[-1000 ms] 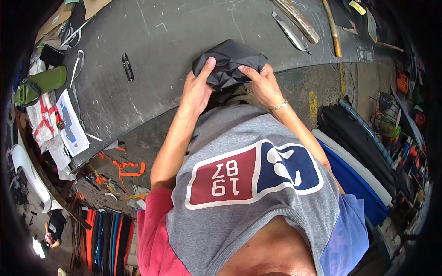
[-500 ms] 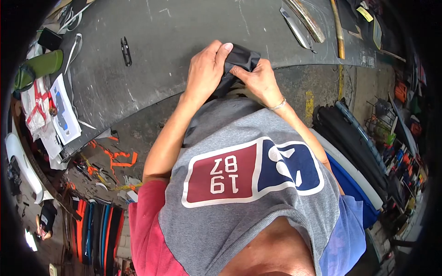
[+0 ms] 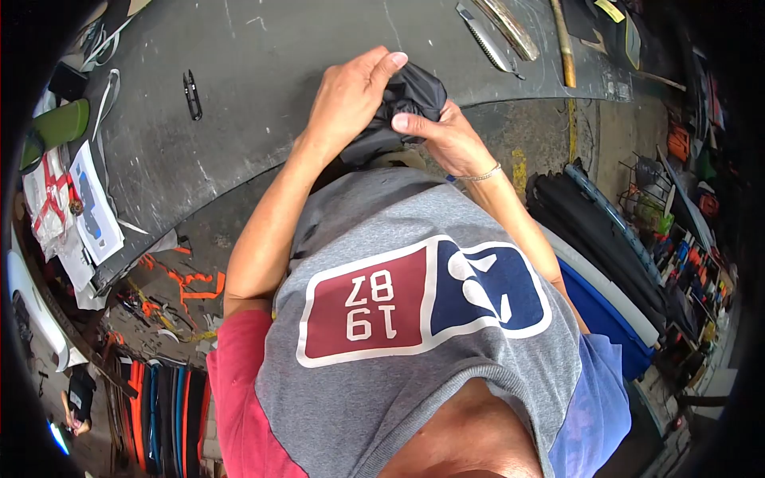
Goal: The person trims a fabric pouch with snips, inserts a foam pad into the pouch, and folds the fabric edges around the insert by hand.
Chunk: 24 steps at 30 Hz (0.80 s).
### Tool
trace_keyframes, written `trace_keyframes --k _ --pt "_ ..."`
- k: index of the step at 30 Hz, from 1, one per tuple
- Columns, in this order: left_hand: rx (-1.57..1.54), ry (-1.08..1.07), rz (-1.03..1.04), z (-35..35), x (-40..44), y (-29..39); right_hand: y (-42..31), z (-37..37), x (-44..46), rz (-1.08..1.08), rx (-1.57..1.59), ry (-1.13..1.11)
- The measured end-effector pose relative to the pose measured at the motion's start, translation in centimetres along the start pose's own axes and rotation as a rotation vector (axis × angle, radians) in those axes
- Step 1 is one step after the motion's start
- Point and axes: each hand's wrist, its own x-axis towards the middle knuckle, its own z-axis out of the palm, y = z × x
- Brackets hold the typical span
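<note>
Bunched between my two hands is a piece of thin, slightly shiny black fabric (image 3: 421, 89), held at the near edge of the dark worktable (image 3: 263, 76). My left hand (image 3: 344, 97) is closed on its left side, with the thumb along the top and the other fingertips hidden. On the right side, my right hand (image 3: 456, 142) grips the fabric with its thumb over the front; its fingers are behind the cloth. Folds of the fabric hang below the hands towards my shirt. Small black thread snips (image 3: 192, 95) lie on the tabletop to the left.
Printed sheets (image 3: 97, 203), a plastic packet (image 3: 49, 199) and a green roll (image 3: 60, 127) lie at the table's left end. A box-cutter-like tool (image 3: 486, 40) and a wooden stick (image 3: 563, 44) lie at the far right. Fabric rolls (image 3: 594, 239) stand right; orange scraps (image 3: 191, 283) litter the floor.
The black fabric has been opened out and shows more folds between my hands. My right thumb has shifted and lies straighter across it. The whole view has turned slightly, moving the table items leftward.
</note>
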Motion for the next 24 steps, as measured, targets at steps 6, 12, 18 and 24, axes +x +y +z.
trace_keyframes --k 6,12,18,24 --pt "0.057 -0.012 0.034 -0.1 0.8 0.2 0.6 -1.1 -0.7 0.038 0.042 0.111" --pt "-0.063 -0.142 0.120 2.0 0.9 -0.3 1.0 -1.5 -1.3 0.184 0.385 -0.037" --pt "0.001 -0.280 0.092 3.0 -0.4 0.6 0.1 -6.1 -1.6 0.324 0.099 -0.327" --pt "0.036 -0.279 0.121 3.2 0.0 0.3 -0.2 -4.1 -1.8 0.318 0.182 -0.290"
